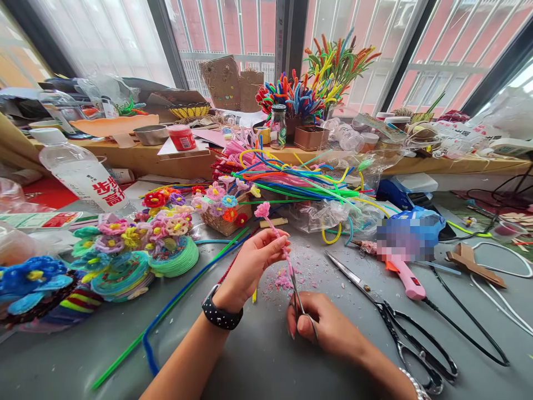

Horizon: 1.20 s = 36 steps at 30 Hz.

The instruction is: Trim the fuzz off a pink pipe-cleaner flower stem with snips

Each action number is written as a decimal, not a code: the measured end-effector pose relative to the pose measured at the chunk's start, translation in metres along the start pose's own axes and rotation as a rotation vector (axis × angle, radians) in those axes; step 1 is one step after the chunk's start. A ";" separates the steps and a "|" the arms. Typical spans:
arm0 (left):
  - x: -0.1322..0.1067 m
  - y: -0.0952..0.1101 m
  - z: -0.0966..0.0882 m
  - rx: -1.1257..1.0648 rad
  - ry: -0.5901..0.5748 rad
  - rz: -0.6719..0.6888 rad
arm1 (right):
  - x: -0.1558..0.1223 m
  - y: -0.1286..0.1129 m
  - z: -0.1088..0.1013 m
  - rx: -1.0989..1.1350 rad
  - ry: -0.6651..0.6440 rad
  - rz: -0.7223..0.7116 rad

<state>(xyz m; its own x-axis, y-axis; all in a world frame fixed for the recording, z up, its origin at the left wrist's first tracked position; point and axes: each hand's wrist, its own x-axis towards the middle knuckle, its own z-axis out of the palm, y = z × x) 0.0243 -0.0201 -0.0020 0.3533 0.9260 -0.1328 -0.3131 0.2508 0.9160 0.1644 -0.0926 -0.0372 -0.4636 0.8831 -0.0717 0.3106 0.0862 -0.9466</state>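
Note:
My left hand (pixel 253 262) pinches the stem of a pink pipe-cleaner flower (pixel 264 211), whose curled head points up and away from me. My right hand (pixel 322 325) is closed on small metal scissors (pixel 298 297). Their tips meet the pink stem just below my left fingers. Pink fluff trimmings (pixel 283 280) lie on the grey table (pixel 266 361) under the stem. A black watch sits on my left wrist.
Large black-handled scissors (pixel 400 328) lie to the right, beside a pink glue gun (pixel 406 278) with its black cord. A wicker basket of small flowers (pixel 227 214), coiled pipe-cleaner pieces (pixel 175 258), loose green and blue pipe cleaners (pixel 183 294) and a water bottle (pixel 85 175) crowd the left and back.

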 end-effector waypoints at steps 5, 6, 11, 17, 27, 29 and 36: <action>0.000 -0.001 0.000 -0.013 -0.020 0.002 | 0.001 -0.001 0.000 -0.003 0.027 0.003; 0.001 -0.002 0.000 -0.018 -0.020 0.002 | 0.001 0.000 0.000 -0.007 0.032 0.000; 0.001 -0.001 -0.001 -0.092 0.004 -0.010 | 0.003 0.001 0.000 -0.050 0.091 -0.027; 0.001 0.002 0.000 -0.196 0.090 0.002 | 0.002 -0.002 0.000 -0.028 0.202 0.045; 0.002 0.002 0.000 -0.169 0.102 0.016 | 0.004 0.003 -0.002 -0.089 0.130 0.039; 0.001 0.002 0.001 -0.136 0.063 -0.002 | 0.004 0.003 -0.002 -0.112 0.099 0.019; -0.002 0.000 0.004 -0.058 -0.052 -0.026 | 0.003 0.001 0.001 -0.109 0.070 -0.059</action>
<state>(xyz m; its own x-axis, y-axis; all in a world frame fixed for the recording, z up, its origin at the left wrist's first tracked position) 0.0267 -0.0232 -0.0005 0.4072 0.9033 -0.1353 -0.3534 0.2924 0.8886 0.1627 -0.0907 -0.0391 -0.4263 0.9046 0.0086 0.3743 0.1850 -0.9087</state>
